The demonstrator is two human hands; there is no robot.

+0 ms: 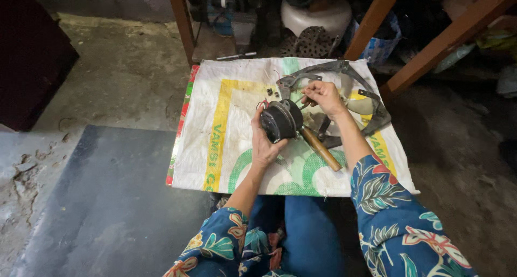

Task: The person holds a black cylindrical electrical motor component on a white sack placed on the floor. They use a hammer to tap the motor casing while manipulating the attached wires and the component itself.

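Person seated on the floor, blue trousers, floral blue sleeves (396,223) nearest the camera. Dark flat slab (107,201) lies on the floor to their left, just beside the sack. In front of the knees: a white woven sack (215,142) with yellow and green print, spread flat on the concrete floor (124,77) as a work mat. Left hand (264,145) is up off the sack, palm and fingers wrapped round the small round black motor (280,120), gripping it from below and behind. Motor sits over the middle of the sack, tilted, flat face toward the camera; red wires (262,102) poke out at its upper left. Right hand (323,96) is just beyond the motor, fingers pressed together in a pinch on something thin at the motor's top edge, can't tell whether it's a wire or a small tool. A wooden handle (321,149) runs out from under the motor toward the lower right, resting on the sack; its head is hidden behind the motor. Further back on the sack, behind and right of the hands, a bent grey metal bracket frame (344,69) lies flat, partly off the sack's far right corner. A few small dark bits (272,92) sit near its left end, too small to identify. Beyond the sack: brown wooden legs (183,23), a white rounded housing (315,15), a perforated dark part (309,42) in shadow.
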